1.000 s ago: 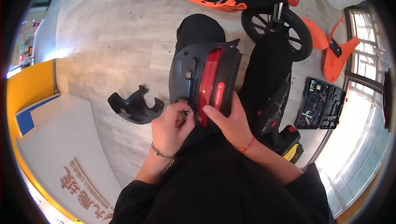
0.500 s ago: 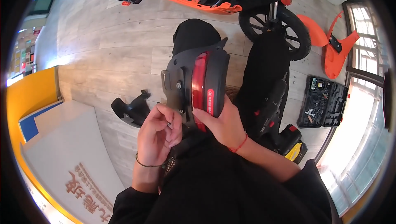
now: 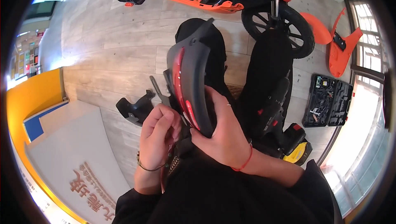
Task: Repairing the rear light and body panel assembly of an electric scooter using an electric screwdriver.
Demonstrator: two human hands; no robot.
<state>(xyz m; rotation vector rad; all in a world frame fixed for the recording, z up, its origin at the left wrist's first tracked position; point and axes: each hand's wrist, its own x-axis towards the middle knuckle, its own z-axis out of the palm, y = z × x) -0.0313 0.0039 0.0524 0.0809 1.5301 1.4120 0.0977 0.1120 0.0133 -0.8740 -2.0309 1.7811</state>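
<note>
Taillight panel (image 3: 193, 84), dark grey, curved, with red lens (image 3: 177, 77).

Open blk plastic tool case (image 3: 338, 110) sits on grey-beige plank flr (image 3: 115, 38) nr bright window (image 3: 368, 104), curved orange plastic panels (image 3: 337, 66) fwd of it, wht board (image 3: 72, 135) w/ brown lettering (image 3: 77, 184) far L.

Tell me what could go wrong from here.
The dark grey curved plastic panel with its glossy red light strip could tip, since the right-hand grip holds it near one end. The black-and-red power drill seems to rest on the black-trousered right thigh, so it might slide if that leg moves.
</note>
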